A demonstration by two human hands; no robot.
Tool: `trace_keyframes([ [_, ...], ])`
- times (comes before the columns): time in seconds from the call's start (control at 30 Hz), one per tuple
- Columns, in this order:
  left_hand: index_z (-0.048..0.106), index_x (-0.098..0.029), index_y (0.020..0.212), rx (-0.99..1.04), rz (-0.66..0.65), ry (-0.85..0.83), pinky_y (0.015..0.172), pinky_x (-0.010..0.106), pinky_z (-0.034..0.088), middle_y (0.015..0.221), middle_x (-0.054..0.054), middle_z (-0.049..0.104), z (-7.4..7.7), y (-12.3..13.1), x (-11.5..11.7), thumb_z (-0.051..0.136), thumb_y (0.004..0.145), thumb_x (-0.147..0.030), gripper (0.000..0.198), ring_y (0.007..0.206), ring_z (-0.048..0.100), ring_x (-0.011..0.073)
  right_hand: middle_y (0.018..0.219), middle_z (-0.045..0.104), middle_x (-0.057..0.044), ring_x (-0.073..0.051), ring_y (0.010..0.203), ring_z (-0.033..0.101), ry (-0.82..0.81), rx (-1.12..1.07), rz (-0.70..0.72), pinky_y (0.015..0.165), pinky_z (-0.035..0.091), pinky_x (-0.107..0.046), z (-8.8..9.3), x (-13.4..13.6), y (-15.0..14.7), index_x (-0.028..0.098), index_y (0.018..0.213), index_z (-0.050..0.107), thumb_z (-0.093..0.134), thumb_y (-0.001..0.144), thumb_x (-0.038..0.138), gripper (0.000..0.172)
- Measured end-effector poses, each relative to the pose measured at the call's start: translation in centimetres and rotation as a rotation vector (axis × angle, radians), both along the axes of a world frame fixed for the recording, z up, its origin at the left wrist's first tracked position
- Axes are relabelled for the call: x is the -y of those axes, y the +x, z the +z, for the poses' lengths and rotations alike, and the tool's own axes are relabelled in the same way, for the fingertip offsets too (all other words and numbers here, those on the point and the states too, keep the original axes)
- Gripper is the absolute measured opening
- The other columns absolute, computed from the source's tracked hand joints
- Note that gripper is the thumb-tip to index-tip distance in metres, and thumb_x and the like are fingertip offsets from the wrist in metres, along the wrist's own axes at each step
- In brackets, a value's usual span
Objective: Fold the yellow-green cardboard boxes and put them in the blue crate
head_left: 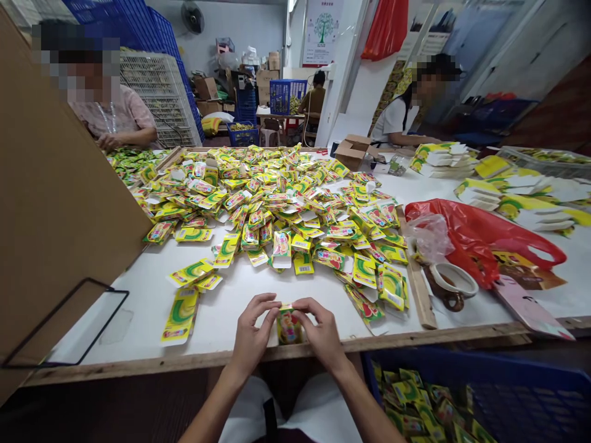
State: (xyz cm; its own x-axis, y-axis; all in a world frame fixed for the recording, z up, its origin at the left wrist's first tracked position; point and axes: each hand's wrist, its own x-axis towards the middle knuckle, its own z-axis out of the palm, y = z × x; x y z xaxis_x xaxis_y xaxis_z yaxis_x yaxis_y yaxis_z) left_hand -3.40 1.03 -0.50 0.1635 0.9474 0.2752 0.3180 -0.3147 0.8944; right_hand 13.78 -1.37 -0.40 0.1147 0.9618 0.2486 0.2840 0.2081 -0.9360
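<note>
Forearms [217, 400], foremost. Left hand [252, 329] and right hand [322, 329] pinch one yellow-green box [289, 327] by its upper end, just inside the wooden front edge [152, 365]. White surface [219, 326] shows either side, before heaped boxes [277, 206]; batten [422, 301] bounds right. Room behind: fan [192, 17], blue crate [281, 98].

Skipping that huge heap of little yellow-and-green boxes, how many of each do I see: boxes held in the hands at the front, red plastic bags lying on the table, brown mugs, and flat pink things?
Small yellow-and-green printed box between left hand and right hand: 1
Crumpled red plastic bag: 1
Brown mug with pale rim: 1
Flat, pale pink rectangular thing: 1
Total: 4
</note>
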Motion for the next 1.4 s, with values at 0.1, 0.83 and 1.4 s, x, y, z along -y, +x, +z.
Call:
trace_keyframes([
  [0.1, 0.061, -0.021, 0.101, -0.256, 0.222, 0.200, 0.102, 0.041, 0.037, 0.120, 0.009, 0.056, 0.6, -4.2, -1.6, 0.051, 0.084, -0.022, 0.019, 0.117, 0.049, 0.0248, 0.088, 0.067, -0.006, -0.023, 0.085, 0.062, -0.029, 0.207, -0.222, 0.076, 0.049, -0.034, 1.7, 2.7, 5.9, 0.022, 0.085, 0.064, 0.049, 0.085, 0.035, 0.019],
  [0.83, 0.051, -0.023, 0.111, -0.046, -0.080, -0.070, 0.061, 0.024, 0.049, 0.094, 0.003, 0.066, 2.2, -2.0, -1.3, 0.061, 0.079, -0.031, 0.035, 0.084, 0.063, 0.0186, 0.106, 0.064, -0.007, -0.020, 0.095, 0.062, 0.042, -0.061, 0.086, 0.082, 0.050, -0.032, 1.0, 0.6, -2.3, 0.023, 0.110, 0.052, 0.054, 0.084, 0.020, 0.026],
  [1.4, 0.062, -0.019, 0.094, 0.113, -0.138, -0.167, 0.081, 0.030, 0.050, 0.094, 0.006, 0.065, -0.5, -0.5, -0.5, 0.053, 0.085, -0.029, 0.016, 0.089, 0.062, 0.0187, 0.083, 0.067, -0.004, -0.019, 0.083, 0.061, -0.010, 0.038, 0.142, 0.076, 0.048, -0.029, -0.3, -1.7, -0.9, 0.020, 0.084, 0.067, 0.050, 0.088, 0.022, 0.017],
])
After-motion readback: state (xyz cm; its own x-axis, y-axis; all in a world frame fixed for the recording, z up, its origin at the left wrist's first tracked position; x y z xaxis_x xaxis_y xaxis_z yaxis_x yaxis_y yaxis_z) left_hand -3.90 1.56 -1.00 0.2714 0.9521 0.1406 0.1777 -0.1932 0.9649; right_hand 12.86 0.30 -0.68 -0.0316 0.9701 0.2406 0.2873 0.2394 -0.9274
